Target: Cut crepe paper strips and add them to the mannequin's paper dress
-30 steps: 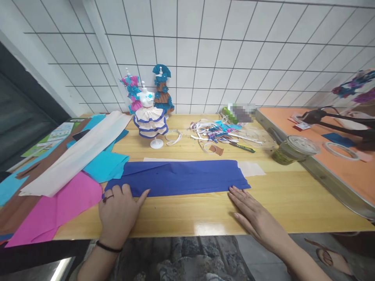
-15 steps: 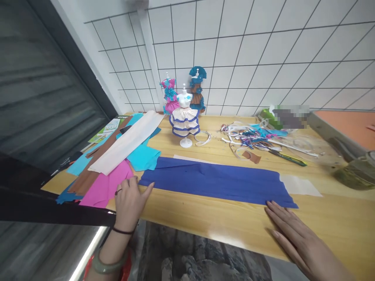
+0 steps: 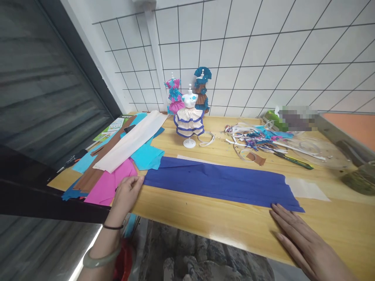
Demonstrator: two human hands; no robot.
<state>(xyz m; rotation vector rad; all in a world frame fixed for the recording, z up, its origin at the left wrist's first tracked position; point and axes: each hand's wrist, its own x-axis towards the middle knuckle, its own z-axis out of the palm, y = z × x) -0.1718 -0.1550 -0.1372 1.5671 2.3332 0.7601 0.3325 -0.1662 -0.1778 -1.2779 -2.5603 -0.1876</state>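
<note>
A long strip of dark blue crepe paper [image 3: 216,181] lies across the table, slightly wrinkled. At its left end, my left hand [image 3: 127,193] has thumb and fingers pinched together on the lower corner. My right hand [image 3: 301,236] rests flat at the lower right corner, fingers stretched out, their tips touching the paper's edge. Part of a white sheet [image 3: 307,189] sticks out from beneath the blue strip on the right. Pink crepe paper [image 3: 113,183] lies just beyond my left hand, beside a turquoise piece [image 3: 148,156] that meets the blue strip's left end.
Behind the strip stands a small mannequin [image 3: 190,121] in a white, blue-trimmed dress, with two dressed mannequins further back. Paper scraps [image 3: 258,136] and a utility knife [image 3: 294,160] lie right of it. A glass jar [image 3: 360,177] stands far right; scissors [image 3: 70,160] lie far left.
My left hand's thumb, spread apart before, has closed against the fingers at the blue paper's left corner. My right hand stays flat at the right corner. The whole view has shifted slightly.
</note>
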